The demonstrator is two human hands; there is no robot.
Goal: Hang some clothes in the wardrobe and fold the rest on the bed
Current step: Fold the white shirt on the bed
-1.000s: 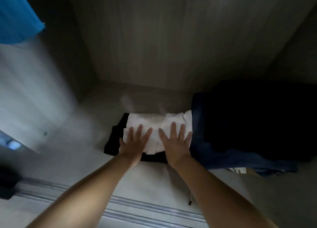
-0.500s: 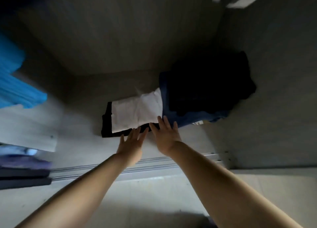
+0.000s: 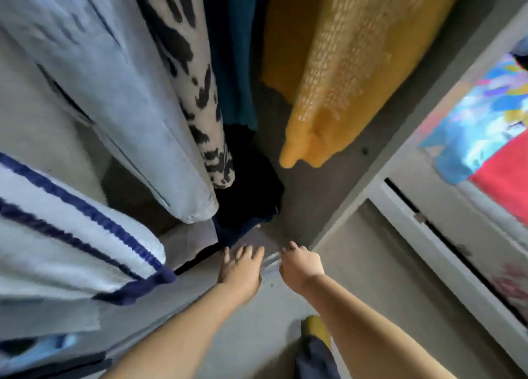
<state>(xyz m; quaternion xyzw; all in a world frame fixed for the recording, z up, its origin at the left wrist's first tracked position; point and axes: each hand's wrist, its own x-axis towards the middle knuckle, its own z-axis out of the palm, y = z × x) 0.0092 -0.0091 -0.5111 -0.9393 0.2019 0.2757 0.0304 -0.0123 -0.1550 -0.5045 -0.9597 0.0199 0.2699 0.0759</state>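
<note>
Both bare arms reach forward from the near edge toward the wardrobe floor (image 3: 308,196). The left hand (image 3: 240,270) has its fingers straight and slightly spread, holding nothing, above the wardrobe's sliding-door rail (image 3: 271,260). The right hand (image 3: 301,266) is just beside it on the right, apart from it, with fingers loosely curled and nothing in them.

Just beyond the fingertips, on the wardrobe floor, lies a dark pile of folded clothes (image 3: 248,190), black on top with a blue edge at its near side. Neither hand touches it.

Hanging clothes fill the far part of the view above the pile: a yellow knitted top (image 3: 351,73) to the right, a teal garment (image 3: 234,50) in the middle, a cream garment with black blotches (image 3: 194,78) beside it, and a pale grey garment (image 3: 114,93) further left. At the near left hangs a white garment with navy stripes (image 3: 71,236).

To the far right, outside the wardrobe, bright multicoloured fabric (image 3: 485,116) lies with red cloth beside it; it is blurred.
</note>
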